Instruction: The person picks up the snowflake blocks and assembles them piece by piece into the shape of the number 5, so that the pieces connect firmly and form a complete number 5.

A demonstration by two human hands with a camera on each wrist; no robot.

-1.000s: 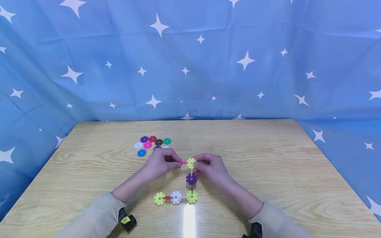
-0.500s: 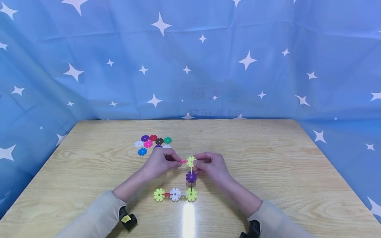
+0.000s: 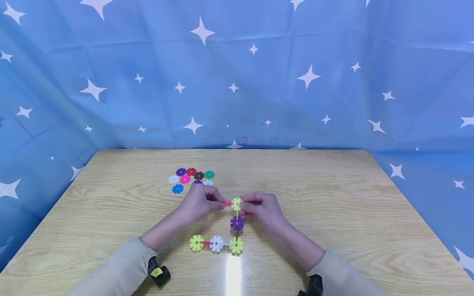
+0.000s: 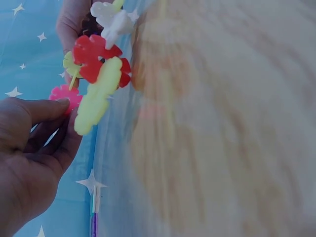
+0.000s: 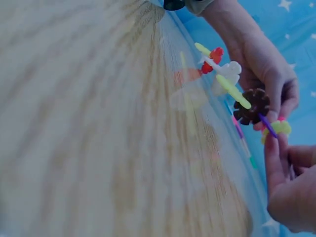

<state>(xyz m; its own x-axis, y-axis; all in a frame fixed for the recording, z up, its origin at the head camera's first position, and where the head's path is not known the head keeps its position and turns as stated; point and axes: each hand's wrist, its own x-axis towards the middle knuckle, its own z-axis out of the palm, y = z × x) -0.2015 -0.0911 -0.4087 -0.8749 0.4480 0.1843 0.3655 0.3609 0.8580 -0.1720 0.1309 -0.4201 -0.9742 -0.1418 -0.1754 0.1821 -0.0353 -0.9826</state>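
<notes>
In the head view, my left hand (image 3: 198, 202) pinches a pink notched interlocking disc (image 4: 67, 95), seen edge-on there and face-on in the left wrist view. The pink disc joins a yellow-green disc (image 3: 236, 203), which my right hand (image 3: 264, 209) pinches between thumb and fingers from the right. Below it a joined chain runs through another yellow-green disc seen edge-on, a purple disc (image 3: 237, 223) and a brown disc (image 5: 252, 106) to a lower yellow-green disc (image 3: 236, 246). From there the chain turns left through white discs (image 3: 216, 243) and a red disc (image 4: 93, 58) to a yellow-green end disc (image 3: 196, 243).
Loose discs in several colours lie beyond my left hand, among them a blue disc (image 3: 177, 188), a pink disc (image 3: 184, 179) and a green disc (image 3: 209, 174). My left hand partly hides the nearest ones. A starred blue cloth (image 3: 237, 74) hangs behind the wooden table (image 3: 333, 185).
Both hands keep their grips and hardly move. The lower part of the chain has shifted slightly to the left, and the head view has turned a little.
</notes>
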